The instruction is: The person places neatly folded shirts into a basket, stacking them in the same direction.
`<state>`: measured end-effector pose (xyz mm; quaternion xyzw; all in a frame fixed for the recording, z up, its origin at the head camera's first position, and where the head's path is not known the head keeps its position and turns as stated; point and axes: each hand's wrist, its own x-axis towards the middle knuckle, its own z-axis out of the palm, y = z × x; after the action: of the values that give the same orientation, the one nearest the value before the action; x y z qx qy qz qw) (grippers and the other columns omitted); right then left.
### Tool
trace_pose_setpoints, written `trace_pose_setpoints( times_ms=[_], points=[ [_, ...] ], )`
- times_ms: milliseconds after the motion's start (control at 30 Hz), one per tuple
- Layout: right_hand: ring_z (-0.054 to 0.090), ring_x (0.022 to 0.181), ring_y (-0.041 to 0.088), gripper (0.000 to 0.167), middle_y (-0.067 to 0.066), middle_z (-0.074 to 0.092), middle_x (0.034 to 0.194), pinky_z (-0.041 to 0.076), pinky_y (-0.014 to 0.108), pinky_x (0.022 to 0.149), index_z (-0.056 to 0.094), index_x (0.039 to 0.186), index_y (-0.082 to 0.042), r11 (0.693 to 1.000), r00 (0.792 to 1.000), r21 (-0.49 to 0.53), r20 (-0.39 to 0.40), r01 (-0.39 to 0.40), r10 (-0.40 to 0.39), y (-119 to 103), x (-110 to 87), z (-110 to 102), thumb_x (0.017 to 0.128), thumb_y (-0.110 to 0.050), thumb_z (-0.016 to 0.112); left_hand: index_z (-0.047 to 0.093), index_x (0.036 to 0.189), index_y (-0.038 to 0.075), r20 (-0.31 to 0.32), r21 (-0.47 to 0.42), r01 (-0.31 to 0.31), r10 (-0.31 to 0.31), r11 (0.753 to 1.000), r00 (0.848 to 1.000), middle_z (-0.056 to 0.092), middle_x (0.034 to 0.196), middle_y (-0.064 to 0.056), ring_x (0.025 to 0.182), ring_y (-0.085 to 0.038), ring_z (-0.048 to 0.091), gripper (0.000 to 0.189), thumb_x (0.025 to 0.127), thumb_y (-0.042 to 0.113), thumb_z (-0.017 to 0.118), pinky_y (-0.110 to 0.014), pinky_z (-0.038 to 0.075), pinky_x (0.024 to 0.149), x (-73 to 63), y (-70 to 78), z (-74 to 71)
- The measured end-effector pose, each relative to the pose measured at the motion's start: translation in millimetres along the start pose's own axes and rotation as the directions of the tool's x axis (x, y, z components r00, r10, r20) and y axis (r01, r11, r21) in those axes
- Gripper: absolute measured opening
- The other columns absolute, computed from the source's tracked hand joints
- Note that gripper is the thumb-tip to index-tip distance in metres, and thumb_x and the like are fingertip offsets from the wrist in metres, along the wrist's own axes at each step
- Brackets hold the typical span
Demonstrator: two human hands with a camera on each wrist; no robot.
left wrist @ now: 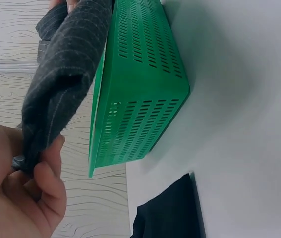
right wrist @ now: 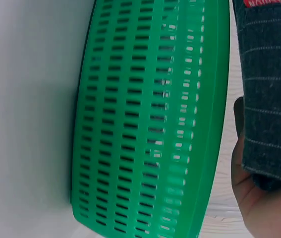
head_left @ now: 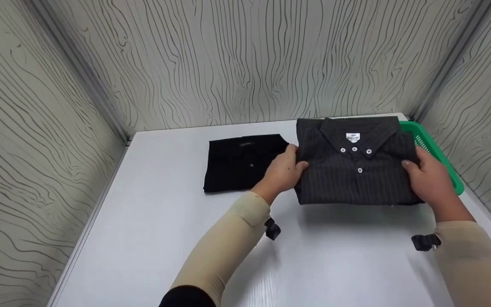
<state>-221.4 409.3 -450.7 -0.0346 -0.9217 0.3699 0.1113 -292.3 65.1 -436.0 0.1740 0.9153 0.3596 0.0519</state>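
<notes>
Striped shirt pinched by my left hand and right hand; I'd keep it level above the green basket.

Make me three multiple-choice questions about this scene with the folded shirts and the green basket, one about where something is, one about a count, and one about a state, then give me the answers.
1. Where does the plain black folded garment lie?
A. On the white table, on the left hand's side of the striped shirt
B. Inside the green basket
C. On top of the striped shirt

2. How many white buttons show on the front of the striped shirt?
A. One
B. Four
C. Seven

3. How is the striped shirt held?
A. By the left hand alone
B. By no hand, flat on the table
C. By both hands, one at each side edge

Answers: 1 A, the head view shows it flat on the table beside the left hand. 2 B, three sit at the collar and one lower. 3 C, the left hand and right hand each grip a side, beside the green basket.
</notes>
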Motion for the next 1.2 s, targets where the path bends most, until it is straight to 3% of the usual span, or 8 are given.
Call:
trace_pose_setpoints(
  times_ms=[133,300,600,733,967,1200],
  points=[
    [0.036,0.131,0.058,0.053,0.036,0.041,0.146,0.027,0.074,0.103,0.033,0.155,-0.002,0.999,0.999,-0.024,-0.032,-0.025,0.024,6.2,4.9,-5.3,0.11,-0.028,0.039,0.044,0.143,0.012,-0.005,0.038,0.012,-0.011,0.999,1.0,0.067,0.121,-0.007,0.095,-0.01,0.063,0.041,0.106,0.025,0.055,-0.029,0.052,0.081,10.1,11.6,11.5],
    [0.036,0.131,0.059,0.056,0.037,0.039,0.147,0.028,0.073,0.102,0.029,0.157,-0.002,0.993,0.993,-0.047,-0.048,-0.112,0.11,16.3,10.8,-12.8,0.11,-0.032,0.036,0.038,0.149,0.012,0.006,0.06,0.019,-0.02,0.998,1.0,0.067,0.127,-0.008,0.1,-0.009,0.064,0.046,0.107,0.023,0.053,-0.026,0.052,0.081,21.2,28.4,23.4],
    [0.04,0.126,0.052,0.058,0.035,0.043,0.144,0.031,0.071,0.1,0.031,0.155,0.0,0.975,0.975,-0.069,-0.084,-0.213,0.207,31.5,25.3,-32.2,0.11,-0.036,0.033,0.04,0.15,0.024,-0.018,0.072,0.041,-0.04,0.997,0.999,0.066,0.128,0.004,0.102,-0.004,0.063,0.047,0.106,0.034,0.055,-0.027,0.053,0.086,41.6,57.8,39.1],
    [0.041,0.125,0.051,0.056,0.035,0.045,0.142,0.032,0.069,0.1,0.036,0.151,0.0,0.971,0.972,-0.087,-0.104,-0.221,0.212,35.7,31.7,-35.5,0.11,-0.037,0.033,0.044,0.147,0.027,-0.062,0.114,0.044,-0.037,0.993,0.997,0.067,0.127,0.007,0.105,-0.004,0.063,0.044,0.105,0.038,0.054,-0.028,0.052,0.09,47.7,57.8,46.7],
    [0.044,0.117,0.052,0.051,0.036,0.048,0.133,0.034,0.068,0.094,0.043,0.142,0.004,0.97,0.977,-0.127,-0.083,-0.205,0.196,48.5,32.8,-30.3,0.11,-0.035,0.034,0.049,0.143,0.025,-0.119,0.21,-0.002,0.027,0.978,0.993,0.07,0.115,0.006,0.093,-0.004,0.065,0.04,0.106,0.037,0.055,-0.024,0.053,0.078,55.8,46.0,64.3],
    [0.042,0.123,0.054,0.05,0.037,0.046,0.137,0.032,0.069,0.1,0.043,0.144,0.005,0.962,0.968,-0.11,-0.07,-0.248,0.242,53.8,37.7,-22.6,0.11,-0.032,0.035,0.052,0.14,0.025,-0.135,0.304,0.01,0.033,0.953,0.99,0.07,0.112,0.003,0.096,-0.01,0.066,0.038,0.105,0.038,0.056,-0.028,0.053,0.079,61.7,38.2,76.1]
  ],
)
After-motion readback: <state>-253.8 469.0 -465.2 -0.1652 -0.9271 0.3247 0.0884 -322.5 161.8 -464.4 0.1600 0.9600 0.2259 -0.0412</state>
